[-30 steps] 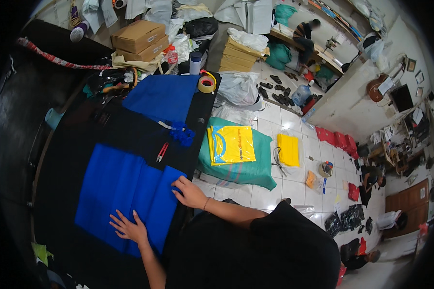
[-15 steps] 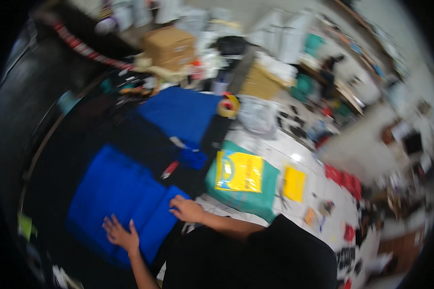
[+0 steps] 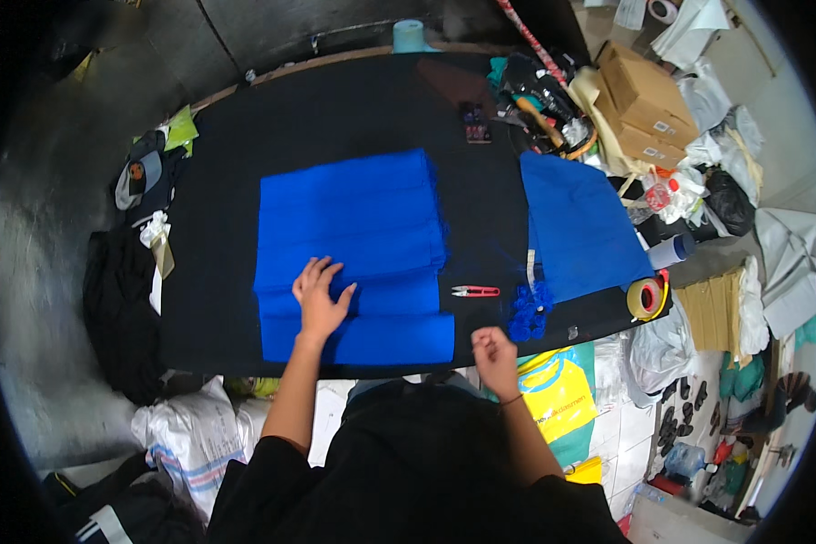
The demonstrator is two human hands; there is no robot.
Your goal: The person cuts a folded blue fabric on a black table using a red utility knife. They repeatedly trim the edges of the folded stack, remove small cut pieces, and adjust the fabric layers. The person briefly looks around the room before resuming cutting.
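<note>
A folded bright blue cloth (image 3: pixel 349 218) lies on the black-covered table (image 3: pixel 281 113). My left hand (image 3: pixel 322 299) rests on its lower part, fingers apart. My right hand (image 3: pixel 494 354) is beyond the cloth's lower right corner near the table's front edge, fingers curled; whether they hold anything is too small to tell. Red-handled thread snips (image 3: pixel 476 291) lie right of the cloth. A bunched piece of blue material (image 3: pixel 530 313) is just above my right hand, beside a second blue cloth (image 3: pixel 580 227).
Cardboard boxes (image 3: pixel 648 91) and assorted bags crowd the back right. Tape rolls (image 3: pixel 644 299) and a bottle (image 3: pixel 669 251) sit at the right edge. Dark clothing (image 3: pixel 118 308) hangs at the left. Sacks (image 3: pixel 190 444) lie below. A person (image 3: pixel 780 399) is at the far right.
The view has swung to face the table squarely. My right hand has left the blue cloth's folded edge and moved off to its right. My left hand stays on the cloth.
</note>
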